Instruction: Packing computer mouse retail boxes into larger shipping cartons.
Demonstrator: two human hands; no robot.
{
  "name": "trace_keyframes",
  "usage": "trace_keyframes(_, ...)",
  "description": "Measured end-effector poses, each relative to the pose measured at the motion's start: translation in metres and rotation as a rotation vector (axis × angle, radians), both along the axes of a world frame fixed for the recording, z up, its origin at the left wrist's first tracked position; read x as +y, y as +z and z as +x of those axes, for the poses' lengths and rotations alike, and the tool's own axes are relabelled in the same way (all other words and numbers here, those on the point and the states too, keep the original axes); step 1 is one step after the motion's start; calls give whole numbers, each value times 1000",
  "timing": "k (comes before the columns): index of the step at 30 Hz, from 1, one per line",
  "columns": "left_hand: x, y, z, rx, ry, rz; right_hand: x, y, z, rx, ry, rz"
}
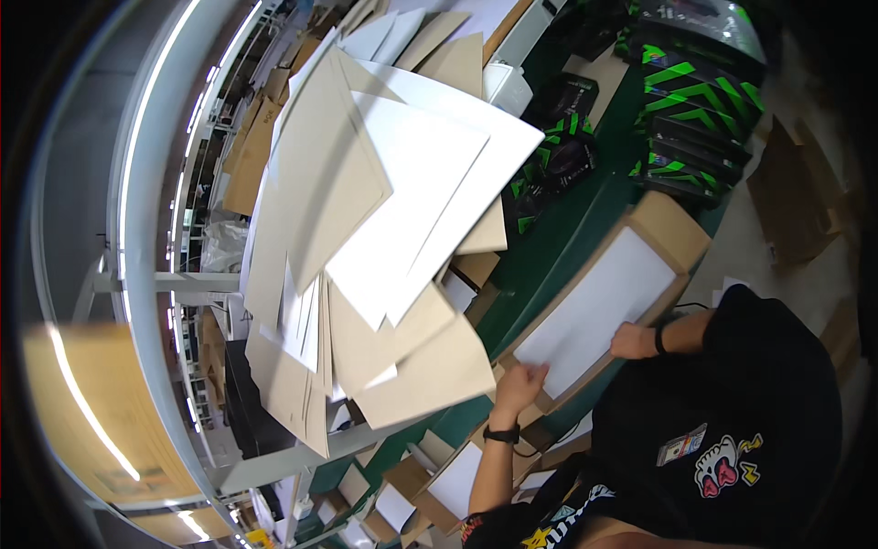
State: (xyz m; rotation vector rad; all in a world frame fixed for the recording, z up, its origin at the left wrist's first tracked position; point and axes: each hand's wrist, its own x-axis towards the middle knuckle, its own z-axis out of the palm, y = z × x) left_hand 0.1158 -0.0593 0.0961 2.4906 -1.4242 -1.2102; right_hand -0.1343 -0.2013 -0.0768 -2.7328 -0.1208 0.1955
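Dozens of flat cardboard sheets [366, 229], some brown and some white, lay fanned in a loose heap across the left half of the green table [558, 247], overlapping one another at many angles and hiding most of that side. Beyond them, at the far right of the table, stood a stack of black boxes with bright green stripes [700, 110], and a few more of the same kind lay nearer the middle. Closer in, just beside the heap, a shallow brown cardboard box [672, 229] lay slanted, and a white sheet [599, 311] lay flat inside it, filling nearly the whole bottom. Several smaller brown trays with white liners [448, 485] lay by the near edge of the table, below the heap. The person in a black printed shirt had both hands at the near end of that box. The left hand [518, 384], with a dark band at the wrist, lay on the near corner of the white sheet, its grip spread flat with fingers reaching forward. The right hand [633, 341], also banded, rested at the sheet's near right edge, fingers curled; whether that grip pinched the sheet could not be told.
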Motion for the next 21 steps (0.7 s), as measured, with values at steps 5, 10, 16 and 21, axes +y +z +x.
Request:
trace_keyframes(5,-247,-10,22,379,509,-363,6,-27,-44,-178,-281,178)
trace_keyframes(10,-294,-160,269,-532,135,-287,29,-10,-3,-370,-322,262)
trace_keyframes(16,-283,-207,327,-319,88,-248,-61,112,22,-2,-362,619)
trace_keyframes(21,-280,-213,325,-205,6,-316,-235,207,132,-160,-555,702)
